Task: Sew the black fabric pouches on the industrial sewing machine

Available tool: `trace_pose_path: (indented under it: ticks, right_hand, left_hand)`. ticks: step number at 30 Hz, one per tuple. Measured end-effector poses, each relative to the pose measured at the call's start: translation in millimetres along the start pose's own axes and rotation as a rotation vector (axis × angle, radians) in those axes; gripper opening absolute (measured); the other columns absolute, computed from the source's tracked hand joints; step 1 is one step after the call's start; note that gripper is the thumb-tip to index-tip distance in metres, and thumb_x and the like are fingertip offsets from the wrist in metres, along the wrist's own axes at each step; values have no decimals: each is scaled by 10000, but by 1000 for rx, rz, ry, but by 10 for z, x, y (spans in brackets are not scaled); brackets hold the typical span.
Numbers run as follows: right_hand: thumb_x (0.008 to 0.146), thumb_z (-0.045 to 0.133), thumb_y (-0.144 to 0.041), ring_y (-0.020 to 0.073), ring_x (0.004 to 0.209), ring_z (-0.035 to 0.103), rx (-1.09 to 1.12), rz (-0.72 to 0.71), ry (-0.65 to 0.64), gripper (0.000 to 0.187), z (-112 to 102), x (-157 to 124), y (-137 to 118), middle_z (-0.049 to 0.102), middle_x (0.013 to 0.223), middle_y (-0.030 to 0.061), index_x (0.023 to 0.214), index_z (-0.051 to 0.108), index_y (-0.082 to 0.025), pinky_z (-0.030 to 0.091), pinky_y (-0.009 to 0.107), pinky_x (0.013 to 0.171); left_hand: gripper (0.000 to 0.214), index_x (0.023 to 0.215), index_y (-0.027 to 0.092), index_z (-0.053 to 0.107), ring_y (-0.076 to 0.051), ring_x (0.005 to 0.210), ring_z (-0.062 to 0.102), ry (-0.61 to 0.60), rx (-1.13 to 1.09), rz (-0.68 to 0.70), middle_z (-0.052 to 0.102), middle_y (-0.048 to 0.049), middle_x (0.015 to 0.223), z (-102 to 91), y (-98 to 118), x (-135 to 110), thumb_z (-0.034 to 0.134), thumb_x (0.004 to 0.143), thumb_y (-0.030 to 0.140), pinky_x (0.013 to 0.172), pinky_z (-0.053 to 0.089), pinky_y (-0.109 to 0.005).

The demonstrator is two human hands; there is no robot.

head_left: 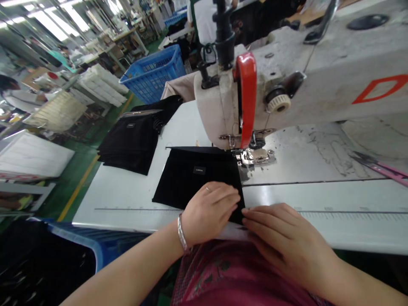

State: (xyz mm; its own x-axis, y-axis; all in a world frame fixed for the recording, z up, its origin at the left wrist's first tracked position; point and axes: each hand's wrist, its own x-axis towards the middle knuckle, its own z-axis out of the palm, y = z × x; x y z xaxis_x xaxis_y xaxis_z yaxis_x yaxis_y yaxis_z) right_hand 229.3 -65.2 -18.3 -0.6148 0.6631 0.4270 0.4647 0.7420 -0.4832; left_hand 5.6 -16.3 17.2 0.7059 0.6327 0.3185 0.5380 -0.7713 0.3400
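Note:
A black fabric piece with a small dark label lies flat on the white sewing table, its far edge reaching the presser foot of the sewing machine. My left hand presses on the fabric's near part, fingers curled over it. My right hand lies at the fabric's near right corner, with its fingertips against the edge. The fabric's corner is partly hidden under my fingers. The needle area is mostly hidden behind the machine's red guard.
A stack of black fabric pieces lies on the table's far side. Pink-handled scissors rest at the right. A blue crate with black items sits at lower left, and a blue basket stands beyond the table. A co-worker sits far left.

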Motion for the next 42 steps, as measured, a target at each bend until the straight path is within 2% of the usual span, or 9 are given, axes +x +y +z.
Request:
trace_pose_path:
  ticks: [2,4,12,16,19,22,27,34,42]
  right_hand:
    - [908,550,-133,219,1128,558,10,12,-4,359,-13,7,-11,618,1254,75,1264,566,-180,487,412,908]
    - [911,549,-130,221,1132,548,8,35,-14,339,-29,19,-25,610,1263,68,1245,581,-183,479,419,918]
    - [922,557,-177,218,1082,533,-58,61,-61,327,-78,152,62,601,1265,29,1248,579,-195,470,427,904]
    - [926,559,-199,212,1063,543,-68,43,-78,308,-108,254,162,614,1235,26,1233,584,-207,472,425,901]
    - [920,556,-211,225,1038,562,-67,43,-100,300,-129,328,235,628,1199,41,1219,588,-211,482,439,878]
    - [917,550,-222,237,1026,579,-95,36,-99,298,-147,401,312,630,1191,58,1211,594,-207,493,446,860]
    - [912,544,-241,241,995,601,-149,5,-113,272,-182,535,437,647,1142,69,1168,623,-195,506,444,856]
    - [898,558,-267,263,1059,589,-250,11,-152,282,-206,697,557,643,1170,64,1159,617,-178,507,453,890]
    - [883,557,-316,287,1046,614,-331,41,-84,375,-111,721,667,613,1251,96,1221,594,-156,544,444,810]
  left_hand:
    - [319,1265,122,524,-217,1259,488,-36,126,-40,572,-109,1291,25,-122,101,495,953,179,1104,411,-422]
    - [370,1319,126,478,-228,1323,423,-94,188,-59,518,-108,1360,66,-233,171,494,961,218,1151,357,-442]
    - [350,1305,100,480,-222,1301,448,-77,218,-7,540,-118,1324,102,-454,314,463,967,188,1138,382,-429]
    - [284,1217,115,557,-227,1266,493,-51,190,58,600,-100,1247,48,-370,233,518,955,217,1133,398,-463]
    - [210,1123,115,605,-183,1177,569,-52,142,173,651,-79,1162,14,-274,94,530,951,209,1114,446,-396]
    - [227,1134,89,601,-179,1205,555,-59,109,218,657,-93,1157,2,-276,21,456,960,116,1108,462,-366]
    - [237,1108,98,619,-174,1231,542,-21,45,227,659,-96,1171,30,-457,100,426,972,111,1100,470,-378]
    - [244,1153,103,599,-174,1247,533,-35,111,256,644,-83,1217,59,-702,224,464,952,84,1119,440,-365]
    - [218,1102,126,631,-164,1183,580,-27,94,166,664,-74,1176,99,-920,407,535,916,69,1050,491,-323]
